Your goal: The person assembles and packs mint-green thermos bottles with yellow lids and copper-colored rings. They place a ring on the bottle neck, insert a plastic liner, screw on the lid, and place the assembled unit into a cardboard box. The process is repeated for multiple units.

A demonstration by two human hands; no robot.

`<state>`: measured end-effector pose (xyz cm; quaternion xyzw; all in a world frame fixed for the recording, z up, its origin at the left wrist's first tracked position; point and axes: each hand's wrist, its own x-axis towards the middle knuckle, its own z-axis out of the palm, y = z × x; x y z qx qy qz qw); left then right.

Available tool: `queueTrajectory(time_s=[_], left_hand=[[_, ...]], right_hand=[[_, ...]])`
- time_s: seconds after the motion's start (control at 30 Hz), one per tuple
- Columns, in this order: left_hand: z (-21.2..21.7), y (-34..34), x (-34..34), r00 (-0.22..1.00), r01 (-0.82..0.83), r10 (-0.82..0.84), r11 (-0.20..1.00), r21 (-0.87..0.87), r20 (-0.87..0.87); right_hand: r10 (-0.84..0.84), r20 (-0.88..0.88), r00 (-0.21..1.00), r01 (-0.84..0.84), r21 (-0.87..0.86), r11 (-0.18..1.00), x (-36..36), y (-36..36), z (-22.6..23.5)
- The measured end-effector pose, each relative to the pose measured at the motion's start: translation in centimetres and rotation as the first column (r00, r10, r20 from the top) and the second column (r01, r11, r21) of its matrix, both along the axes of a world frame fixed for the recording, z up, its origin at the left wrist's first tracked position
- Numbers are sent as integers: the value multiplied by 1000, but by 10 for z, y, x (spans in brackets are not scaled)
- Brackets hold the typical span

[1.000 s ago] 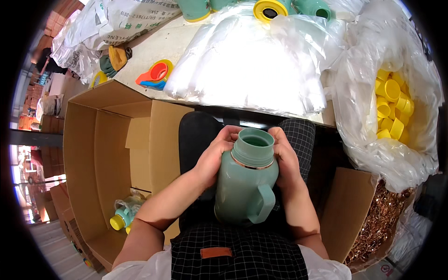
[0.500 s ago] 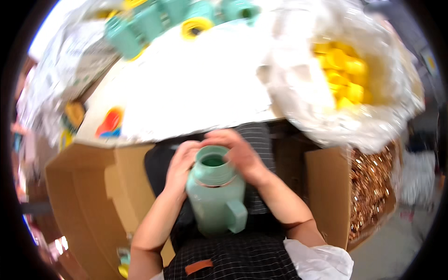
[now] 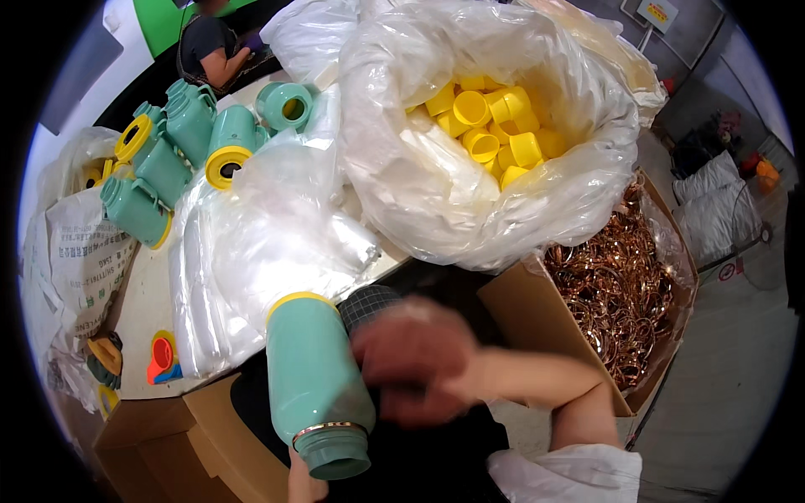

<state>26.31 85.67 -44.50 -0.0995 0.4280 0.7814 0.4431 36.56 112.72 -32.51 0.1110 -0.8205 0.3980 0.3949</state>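
A light green jug [image 3: 314,369] lies tilted over my lap, its open mouth toward me and its yellow-rimmed base toward the table. A copper-coloured ring circles its neck. My left hand [image 3: 303,482] holds the jug from beneath; its fingers are hidden behind the body. Close by the jug's right side is my right hand [image 3: 415,360], smeared by motion, so its fingers cannot be read. Whether it touches the jug is unclear.
Several similar green jugs [image 3: 189,126] stand or lie on the table at the far left. Clear plastic bags [image 3: 251,251] cover the tabletop. A large plastic sack [image 3: 394,184] holds yellow rings or caps [image 3: 482,142]. At right, a carton [image 3: 537,310] contains copper-coloured rings [image 3: 612,285]. Another person [image 3: 210,50] is beyond.
The jug has tipped from upright to mouth toward me, showing its yellow base rim. My right hand has left its mouth and moved down beside it. The view has swung right.
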Motion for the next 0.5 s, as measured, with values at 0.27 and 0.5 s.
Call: queueTrajectory(time_s=[0.27, 0.5], left_hand=[[-13, -5, -2, 999, 40, -42, 994, -102, -18], [-6, -12, 1, 994, -88, 90, 996, -31, 60]], right_hand=[[-929, 259, -265, 618, 785, 42, 12, 405, -53], [-795, 568, -213, 910, 411, 49, 21, 444, -127]])
